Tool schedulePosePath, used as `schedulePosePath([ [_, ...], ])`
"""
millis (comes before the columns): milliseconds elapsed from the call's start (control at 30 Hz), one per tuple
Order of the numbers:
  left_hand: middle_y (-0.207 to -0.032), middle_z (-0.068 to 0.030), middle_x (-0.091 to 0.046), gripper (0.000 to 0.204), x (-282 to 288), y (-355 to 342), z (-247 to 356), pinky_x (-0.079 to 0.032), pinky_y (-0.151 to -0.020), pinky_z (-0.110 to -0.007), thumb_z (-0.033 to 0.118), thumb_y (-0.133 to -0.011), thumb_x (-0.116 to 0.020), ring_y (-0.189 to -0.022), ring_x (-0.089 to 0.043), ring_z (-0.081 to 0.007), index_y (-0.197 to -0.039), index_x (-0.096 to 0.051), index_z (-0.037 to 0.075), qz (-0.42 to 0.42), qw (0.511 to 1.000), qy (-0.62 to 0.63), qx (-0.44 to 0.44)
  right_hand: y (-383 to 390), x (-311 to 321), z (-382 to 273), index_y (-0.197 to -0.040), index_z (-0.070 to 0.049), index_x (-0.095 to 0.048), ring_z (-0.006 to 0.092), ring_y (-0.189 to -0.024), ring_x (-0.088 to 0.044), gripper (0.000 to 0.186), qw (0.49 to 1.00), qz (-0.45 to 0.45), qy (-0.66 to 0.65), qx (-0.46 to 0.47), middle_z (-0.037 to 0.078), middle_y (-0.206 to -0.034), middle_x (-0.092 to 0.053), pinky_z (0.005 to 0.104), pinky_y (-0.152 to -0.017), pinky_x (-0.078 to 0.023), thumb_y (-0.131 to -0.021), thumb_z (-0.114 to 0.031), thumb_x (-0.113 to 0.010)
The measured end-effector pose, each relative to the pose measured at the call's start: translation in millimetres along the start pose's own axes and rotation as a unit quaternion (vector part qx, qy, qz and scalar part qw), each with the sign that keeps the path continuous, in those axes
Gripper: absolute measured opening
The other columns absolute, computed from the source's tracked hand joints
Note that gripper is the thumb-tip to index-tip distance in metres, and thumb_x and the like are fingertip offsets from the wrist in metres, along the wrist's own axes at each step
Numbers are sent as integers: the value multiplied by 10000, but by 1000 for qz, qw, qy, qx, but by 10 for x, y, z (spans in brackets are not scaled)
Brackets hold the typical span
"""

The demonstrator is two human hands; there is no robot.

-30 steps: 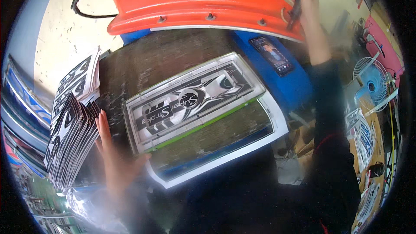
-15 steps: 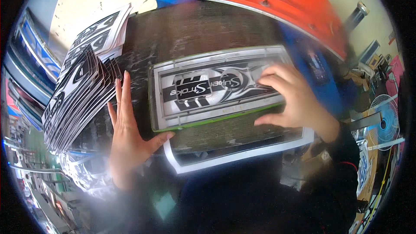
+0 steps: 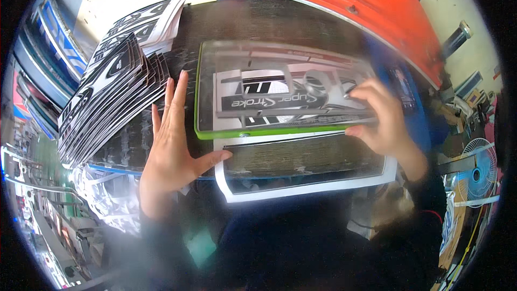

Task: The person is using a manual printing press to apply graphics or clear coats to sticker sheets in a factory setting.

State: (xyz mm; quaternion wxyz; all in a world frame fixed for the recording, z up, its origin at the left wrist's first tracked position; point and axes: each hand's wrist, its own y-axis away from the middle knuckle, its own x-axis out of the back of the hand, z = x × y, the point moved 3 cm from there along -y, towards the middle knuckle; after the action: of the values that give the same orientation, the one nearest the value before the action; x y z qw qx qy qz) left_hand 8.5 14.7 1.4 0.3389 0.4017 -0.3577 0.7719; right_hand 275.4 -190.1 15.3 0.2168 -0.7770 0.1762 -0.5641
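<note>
A clear rectangular plate with a green edge (image 3: 301, 56) stands tilted over a black-and-white printed sheet (image 3: 258, 87) on the dark table. My right hand (image 3: 385, 121) grips the plate near its right end, thumb at the green front edge and fingers curled over the top. To the left, my left hand (image 3: 175, 151) is open with its fingers spread and holds nothing; its thumb points at the plate's near left corner. A white paper border with an open middle (image 3: 301, 187) lies toward me, at the table's near edge.
Fanned stacks of printed sheets (image 3: 107, 94) lie at the table's left. A large orange curved panel (image 3: 366, 0) stands behind the table (image 3: 242, 19). Blue material (image 3: 406, 91) is beyond the right end. A fan (image 3: 476, 172) stands farther right.
The plate, earlier lying flat over the printed sheet, is now raised and tilted. My right hand has closed on its front edge. The view has shifted slightly; my left hand stays spread.
</note>
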Motion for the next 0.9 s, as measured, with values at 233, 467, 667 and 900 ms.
schedulePosePath([
  [233, -1381, -181, -433, 789, 95, -157, 98, -282, -1069, -507, 304, -701, -811, -1332, -345, -372, -1338, -449, 11, 31, 997, 15, -66, 117, 96, 93, -1010, 48, -552, 230, -775, -555, 630, 992, 84, -81, -37, 140, -909, -531, 311, -696, -445, -795, -533, -667],
  [467, -1041, -121, -622, 479, -49, -708, 167, -485, -771, -310, 216, -692, -824, -913, -605, -216, -1073, -612, 16, -61, 998, 25, -22, 199, 151, 195, -1038, 62, -522, 190, -860, -531, 592, 962, 140, -223, -75, 116, -965, -494, 309, -759, -419, -888, -510, -549],
  [667, -922, -93, -639, 432, -22, -881, 201, -469, -746, -297, 198, -697, -812, -841, -589, -185, -1047, -625, 28, -161, 987, 22, 17, 318, 175, 280, -1160, 66, -492, 183, -909, -544, 679, 931, 183, -294, -116, 125, -979, -547, 308, -860, -386, -917, -566, -445],
  [900, -1021, -110, -663, 365, 14, -832, 449, -465, -768, -298, 122, -730, -765, -909, -623, -190, -1048, -634, 3, -165, 985, 30, -36, 374, 175, 362, -1153, 69, -505, 180, -928, -541, 696, 924, 214, -292, -122, 127, -903, -611, 313, -881, -372, -935, -580, -381],
])
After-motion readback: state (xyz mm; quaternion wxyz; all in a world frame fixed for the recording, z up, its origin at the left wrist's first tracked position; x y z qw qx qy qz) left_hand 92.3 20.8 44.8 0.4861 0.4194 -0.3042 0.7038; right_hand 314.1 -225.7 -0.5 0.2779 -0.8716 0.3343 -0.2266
